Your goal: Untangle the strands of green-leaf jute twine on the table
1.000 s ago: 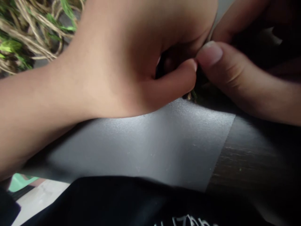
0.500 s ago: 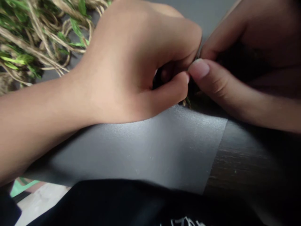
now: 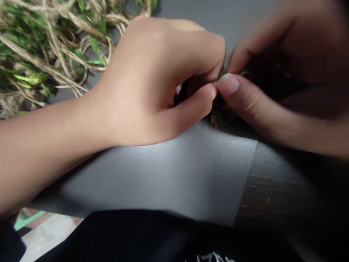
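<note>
My left hand [image 3: 160,80] is closed, thumb against curled fingers, at the middle of the head view. Its thumb tip meets the tips of my right hand [image 3: 272,87], which pinches with thumb and forefinger. Between and below the fingertips, dark green and brownish leafy bits [image 3: 216,118] of a leafy twine show in shadow. Most of that strand is hidden by my fingers. Behind my left wrist lies a tangled pile of tan jute twine with green leaves [image 3: 57,47].
Beneath my hands a smooth grey mat [image 3: 174,174] covers part of a dark wood-grained table [image 3: 261,196]. Dark clothing [image 3: 131,236] fills the bottom edge. A pale floor [image 3: 49,233] and a mint-green edge [image 3: 28,220] show at lower left.
My two hands sit slightly lower and further left in view, still tip to tip. The twine pile appears shifted right and down. A bit more leaf shows under the fingertips.
</note>
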Tool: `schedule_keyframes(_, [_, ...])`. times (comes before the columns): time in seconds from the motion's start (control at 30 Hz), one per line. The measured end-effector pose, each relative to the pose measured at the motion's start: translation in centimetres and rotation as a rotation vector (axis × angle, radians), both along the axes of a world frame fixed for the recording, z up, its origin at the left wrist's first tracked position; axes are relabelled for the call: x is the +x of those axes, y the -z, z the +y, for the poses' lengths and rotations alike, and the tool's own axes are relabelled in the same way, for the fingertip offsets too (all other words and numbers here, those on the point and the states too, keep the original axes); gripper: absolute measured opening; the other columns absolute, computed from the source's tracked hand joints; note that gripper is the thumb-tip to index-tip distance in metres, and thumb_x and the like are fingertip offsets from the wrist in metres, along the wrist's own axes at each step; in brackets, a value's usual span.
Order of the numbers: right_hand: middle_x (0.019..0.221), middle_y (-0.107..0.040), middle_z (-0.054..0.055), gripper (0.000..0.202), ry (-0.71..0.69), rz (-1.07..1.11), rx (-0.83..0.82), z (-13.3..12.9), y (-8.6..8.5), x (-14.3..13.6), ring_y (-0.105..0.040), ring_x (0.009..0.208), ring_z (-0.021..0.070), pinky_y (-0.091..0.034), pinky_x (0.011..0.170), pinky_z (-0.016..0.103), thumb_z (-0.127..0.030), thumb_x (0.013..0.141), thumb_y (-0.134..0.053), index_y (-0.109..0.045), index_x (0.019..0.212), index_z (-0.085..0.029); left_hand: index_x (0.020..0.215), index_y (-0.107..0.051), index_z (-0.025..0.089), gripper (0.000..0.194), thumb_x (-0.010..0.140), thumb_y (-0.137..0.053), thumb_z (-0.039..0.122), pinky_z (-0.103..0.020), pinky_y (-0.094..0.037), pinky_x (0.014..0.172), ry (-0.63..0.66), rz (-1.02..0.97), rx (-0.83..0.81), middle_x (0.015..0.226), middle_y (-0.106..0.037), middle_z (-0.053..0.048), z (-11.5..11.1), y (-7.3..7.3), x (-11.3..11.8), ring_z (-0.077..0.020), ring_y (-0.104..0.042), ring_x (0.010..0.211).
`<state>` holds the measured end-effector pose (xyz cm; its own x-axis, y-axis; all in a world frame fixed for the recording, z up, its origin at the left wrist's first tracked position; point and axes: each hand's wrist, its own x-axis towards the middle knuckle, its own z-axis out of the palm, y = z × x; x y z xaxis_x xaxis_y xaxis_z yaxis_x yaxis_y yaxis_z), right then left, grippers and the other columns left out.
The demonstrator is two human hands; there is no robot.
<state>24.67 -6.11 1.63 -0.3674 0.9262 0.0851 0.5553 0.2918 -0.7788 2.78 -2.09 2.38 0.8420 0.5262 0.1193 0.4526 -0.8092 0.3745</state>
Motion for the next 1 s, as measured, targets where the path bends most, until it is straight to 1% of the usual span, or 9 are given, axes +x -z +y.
schedule_keyframes(0.1, [0.092,-0.056,0.003,0.019,-0.059,-0.125,0.020,-0.1,0.5,0.4,-0.057,0.084,0.0172,-0.037,0.069,0.038,-0.047,0.094,-0.059,-0.054,0.100,-0.030,0.085,-0.053,0.016,0.056,0.102,-0.011,0.050,-0.042,-0.056,0.086,-0.048,-0.010,-0.010,0.080,-0.052,0.002,-0.2,-0.2,-0.1,-0.0186,-0.073,0.104])
schedule_keyframes(0.17, [0.092,-0.056,0.002,0.023,-0.017,-0.087,0.049,-0.2,0.7,0.5,-0.058,0.084,0.0178,-0.038,0.067,0.038,-0.049,0.093,-0.060,-0.047,0.101,-0.031,0.091,-0.055,0.016,0.060,0.102,-0.005,0.046,-0.042,-0.054,0.087,-0.081,-0.030,-0.021,0.084,-0.052,0.003,-0.4,-0.3,-0.2,-0.0180,-0.072,0.107])
schedule_keyframes(0.27, [0.092,-0.059,0.003,0.030,0.038,-0.044,0.047,-0.3,0.7,0.5,-0.061,0.088,0.0210,-0.042,0.065,0.037,-0.049,0.090,-0.065,-0.045,0.105,-0.032,0.098,-0.056,0.015,0.063,0.101,0.001,0.041,-0.041,-0.052,0.090,-0.080,-0.085,-0.036,0.089,-0.053,0.003,-0.5,-0.2,-0.3,-0.0179,-0.071,0.112])
schedule_keyframes(0.47, [0.091,-0.064,0.005,0.019,0.000,-0.084,-0.045,-0.6,0.0,0.1,-0.062,0.076,0.0169,-0.036,0.058,0.035,-0.039,0.094,-0.062,-0.062,0.107,-0.026,0.094,-0.058,0.016,0.026,0.106,-0.041,0.033,-0.036,-0.054,0.089,-0.112,-0.062,-0.110,0.084,-0.055,0.004,-0.3,0.0,-0.3,-0.0105,-0.067,0.090])
schedule_keyframes(0.57, [0.103,-0.068,0.007,0.022,-0.011,-0.083,0.001,-0.5,0.1,0.2,-0.065,0.082,0.0175,-0.042,0.062,0.034,-0.040,0.094,-0.061,-0.064,0.109,-0.023,0.097,-0.057,0.018,0.019,0.103,-0.050,0.034,-0.034,-0.055,0.087,-0.087,-0.101,-0.105,0.085,-0.057,0.006,0.1,0.3,-0.4,-0.0101,-0.068,0.090])
schedule_keyframes(0.67, [0.111,-0.068,0.006,0.020,-0.020,-0.065,0.015,-0.3,0.2,0.3,-0.067,0.092,0.0190,-0.048,0.068,0.034,-0.040,0.094,-0.062,-0.064,0.109,-0.026,0.099,-0.054,0.020,0.019,0.098,-0.056,0.039,-0.035,-0.055,0.086,-0.045,-0.113,-0.077,0.092,-0.059,0.008,0.7,0.6,-0.5,-0.0115,-0.070,0.095])
schedule_keyframes(0.77, [0.114,-0.068,0.003,0.022,-0.038,-0.033,-0.018,-0.3,0.2,0.3,-0.068,0.096,0.0193,-0.050,0.068,0.033,-0.037,0.092,-0.064,-0.059,0.113,-0.031,0.102,-0.053,0.019,0.025,0.098,-0.052,0.044,-0.039,-0.055,0.087,-0.039,-0.082,-0.050,0.099,-0.059,0.006,1.0,0.6,-0.5,-0.0150,-0.070,0.100])
schedule_keyframes(0.87, [0.116,-0.065,0.003,0.022,-0.060,-0.009,-0.021,-0.6,0.0,0.2,-0.067,0.102,0.0198,-0.051,0.072,0.034,-0.032,0.094,-0.061,-0.050,0.114,-0.032,0.101,-0.054,0.018,0.029,0.101,-0.045,0.045,-0.039,-0.054,0.088,-0.035,-0.091,-0.050,0.097,-0.058,0.004,0.8,0.5,-0.5,-0.0154,-0.070,0.101])
schedule_keyframes(1.0, [0.105,-0.062,0.001,0.021,-0.032,-0.015,0.009,-0.7,-0.1,0.3,-0.066,0.091,0.0167,-0.048,0.067,0.032,-0.030,0.095,-0.059,-0.049,0.113,-0.033,0.097,-0.054,0.017,0.026,0.103,-0.041,0.038,-0.041,-0.052,0.087,-0.050,-0.103,-0.037,0.091,-0.056,0.002,0.3,0.4,-0.4,-0.0156,-0.066,0.099])
